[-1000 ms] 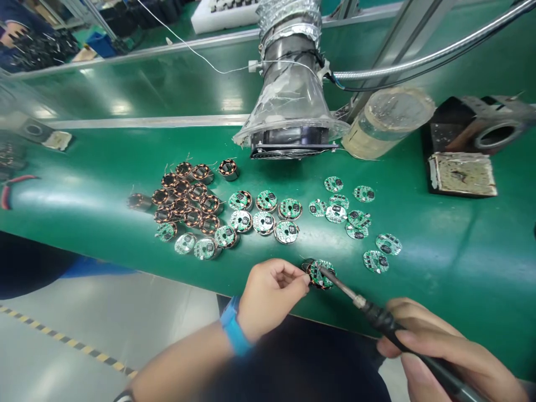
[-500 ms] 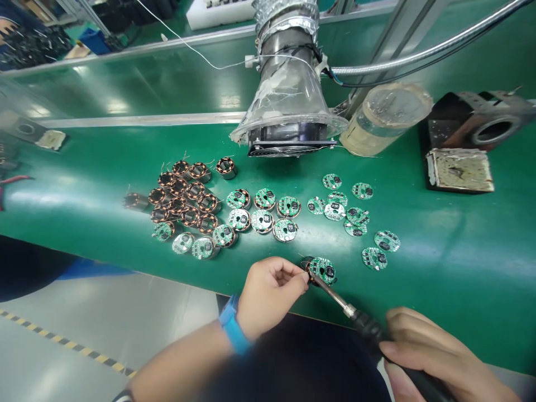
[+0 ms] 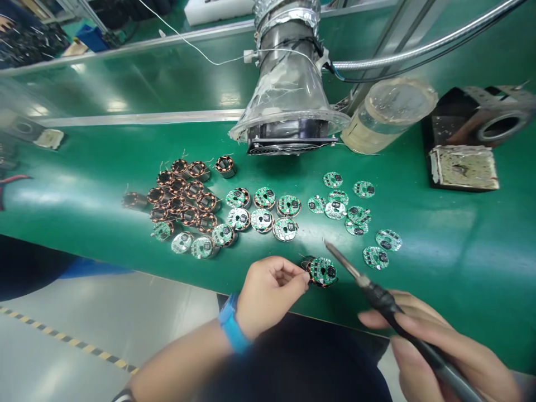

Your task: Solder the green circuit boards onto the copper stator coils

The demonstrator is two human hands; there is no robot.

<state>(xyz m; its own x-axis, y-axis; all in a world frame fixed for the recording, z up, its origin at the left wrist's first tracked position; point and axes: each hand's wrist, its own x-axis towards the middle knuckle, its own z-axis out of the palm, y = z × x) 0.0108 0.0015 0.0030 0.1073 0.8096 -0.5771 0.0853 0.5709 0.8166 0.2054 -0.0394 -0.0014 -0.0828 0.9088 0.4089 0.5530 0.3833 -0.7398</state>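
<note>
A round green circuit board [image 3: 324, 270] sits on a copper-wound motor stator [image 3: 309, 263] near the bench's front edge. My left hand [image 3: 274, 290], with a blue band at the wrist, pinches the left side of that stator; whether the fingertips grip its body or a wire is hidden. In my right hand [image 3: 444, 346] is a soldering iron [image 3: 379, 296] with a black handle. Its tip points up and left, above the bench and apart from the board. Several loose circuit boards [image 3: 376, 257] lie beyond the iron.
Several bare stators [image 3: 190, 215] cluster at left, beside stators topped with boards [image 3: 285, 229]. A fume extraction hood [image 3: 288, 120] hangs over the back. Behind on the right stand a clear jar [image 3: 387, 114] and a soldering iron stand [image 3: 469, 128] with a sponge [image 3: 464, 166].
The soldering iron has lifted off the board's left edge and moved up and right with my right hand. My left hand and the stator have stayed in place.
</note>
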